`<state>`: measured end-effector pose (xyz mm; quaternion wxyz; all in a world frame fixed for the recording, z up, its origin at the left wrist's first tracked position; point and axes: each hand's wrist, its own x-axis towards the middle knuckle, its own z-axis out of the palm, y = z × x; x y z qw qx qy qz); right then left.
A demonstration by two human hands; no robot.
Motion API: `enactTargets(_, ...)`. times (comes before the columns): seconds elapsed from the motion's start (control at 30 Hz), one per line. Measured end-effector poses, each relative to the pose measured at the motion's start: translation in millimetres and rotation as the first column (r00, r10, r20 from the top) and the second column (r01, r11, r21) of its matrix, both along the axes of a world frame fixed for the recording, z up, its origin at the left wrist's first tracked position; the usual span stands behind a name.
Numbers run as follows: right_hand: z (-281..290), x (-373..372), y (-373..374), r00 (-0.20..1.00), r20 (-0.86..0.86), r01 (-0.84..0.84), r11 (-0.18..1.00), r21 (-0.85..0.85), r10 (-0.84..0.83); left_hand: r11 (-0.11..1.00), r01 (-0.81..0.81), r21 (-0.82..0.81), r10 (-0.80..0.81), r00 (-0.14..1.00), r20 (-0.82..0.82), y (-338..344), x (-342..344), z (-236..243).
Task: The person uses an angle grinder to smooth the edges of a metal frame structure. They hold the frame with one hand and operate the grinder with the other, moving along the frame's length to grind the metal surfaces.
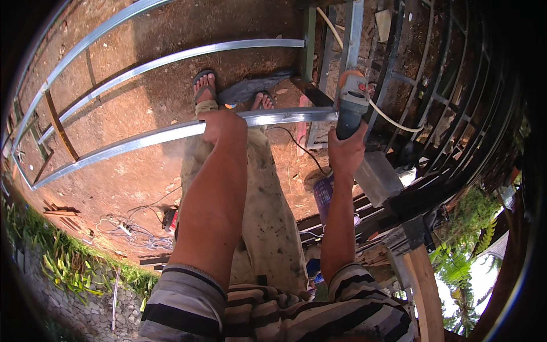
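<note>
My left hand (221, 123) is closed around a shiny galvanized metal bar (162, 134) that runs across in front of my legs. In my right hand (348, 149) is an angle grinder (354, 105), gripped by its dark body, with its grey head pointing away from me. An orange-brown disc or guard (348, 75) shows at the far end of the tool. The bar's right end reaches the grinder's side; whether they touch I cannot tell. On the left the bar joins a long metal frame (47, 86) with cross pieces.
Dark metal grating (419, 74) stands at the right, with a pale hose (393, 121) over it. A purple bucket (323, 196) and a grey block (378, 178) sit near my right arm. Tangled cables (134, 231) lie on the dirt at left. My sandalled feet (205, 85) are beyond the bar.
</note>
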<state>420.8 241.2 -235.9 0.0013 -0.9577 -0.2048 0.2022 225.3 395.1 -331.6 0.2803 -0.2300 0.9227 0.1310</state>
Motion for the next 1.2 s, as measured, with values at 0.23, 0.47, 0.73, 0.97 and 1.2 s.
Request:
enactTargets(0.23,1.6,-0.2,5.0,1.000,-0.029,-0.002,0.999,0.040,0.003,0.997,-0.062,0.046,0.064,0.997,-0.041,7.1,7.2,11.4)
enactTargets(0.47,4.1,-2.2,2.2,0.997,-0.074,0.018,0.998,0.056,-0.013,1.000,-0.008,-0.013,0.007,0.997,-0.080,3.3,5.0,5.1)
enactTargets(0.73,0.6,-1.5,-3.0,0.992,-0.107,0.075,0.993,0.096,-0.065,0.999,-0.049,0.014,0.050,0.995,-0.081,6.1,5.0,7.5)
enactTargets(0.97,-1.5,-0.7,-1.4,0.985,-0.143,0.119,0.983,0.141,-0.099,0.999,-0.043,-0.014,0.041,0.996,-0.084,9.2,7.5,10.4)
enactTargets(1.2,-4.7,5.3,-3.7,0.972,-0.204,0.151,0.973,0.177,-0.114,0.999,-0.007,-0.047,0.004,0.997,-0.079,4.4,3.4,0.6)
